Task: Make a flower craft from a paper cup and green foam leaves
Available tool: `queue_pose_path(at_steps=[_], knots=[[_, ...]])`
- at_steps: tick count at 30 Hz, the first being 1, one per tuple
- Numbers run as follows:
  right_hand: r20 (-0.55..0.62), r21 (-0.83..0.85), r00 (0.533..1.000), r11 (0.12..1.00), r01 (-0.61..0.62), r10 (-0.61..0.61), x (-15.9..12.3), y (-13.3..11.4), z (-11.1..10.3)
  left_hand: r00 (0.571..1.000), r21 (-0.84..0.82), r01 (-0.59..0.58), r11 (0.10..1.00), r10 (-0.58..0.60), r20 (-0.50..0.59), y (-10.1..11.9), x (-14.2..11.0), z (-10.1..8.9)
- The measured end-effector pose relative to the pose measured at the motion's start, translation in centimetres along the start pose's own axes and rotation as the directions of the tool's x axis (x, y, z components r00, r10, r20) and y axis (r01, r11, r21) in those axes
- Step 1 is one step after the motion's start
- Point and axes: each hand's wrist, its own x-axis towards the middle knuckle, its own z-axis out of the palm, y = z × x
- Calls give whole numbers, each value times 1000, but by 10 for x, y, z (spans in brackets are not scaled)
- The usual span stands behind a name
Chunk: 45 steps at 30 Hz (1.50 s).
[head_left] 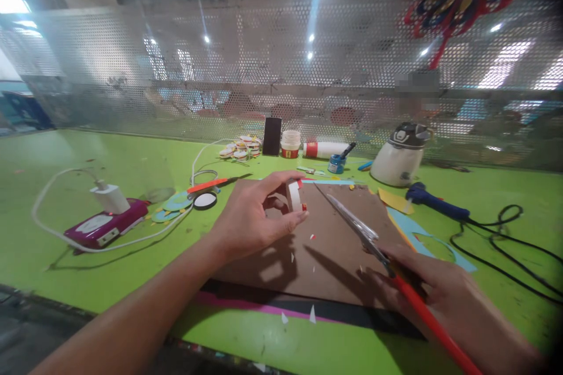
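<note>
My left hand (253, 214) is closed on a short white ring with red patches (294, 196), pinched at its edge between thumb and fingers. It looks like a slice of a paper cup. In my right hand (431, 287) is a pair of scissors (363, 231) with long silver blades and red-orange handles. The blades point up and left towards the ring, apart from it. Beneath both hands lies a brown board (325, 272), with small white and red scraps (312, 237) on it.
The green table (26, 199) bears a purple power strip (105, 225) with charger, an orange-handled knife (215, 184), a phone (272, 136), paper cups (290, 145), a paint jar (336, 163), a white kettle (396, 158) and a blue-handled corded tool (440, 202). A perforated metal screen (246, 70) stands behind.
</note>
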Motion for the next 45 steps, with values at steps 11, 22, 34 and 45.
queue_pose_path(at_steps=[11,22,34,45], knots=[[-124,-90,991,995,44,-55,-2,-8,1,991,-142,110,984,-98,87,12,2,-7],[-188,-322,930,914,246,-316,-3,-14,0,927,-573,334,749,-151,343,2,3,-14],[-146,-363,920,885,292,-364,2,-10,-1,722,-527,655,542,-244,647,-1,4,-9],[-73,-312,930,894,322,-361,1,-6,-2,717,-514,675,529,-305,627,-1,4,-12]])
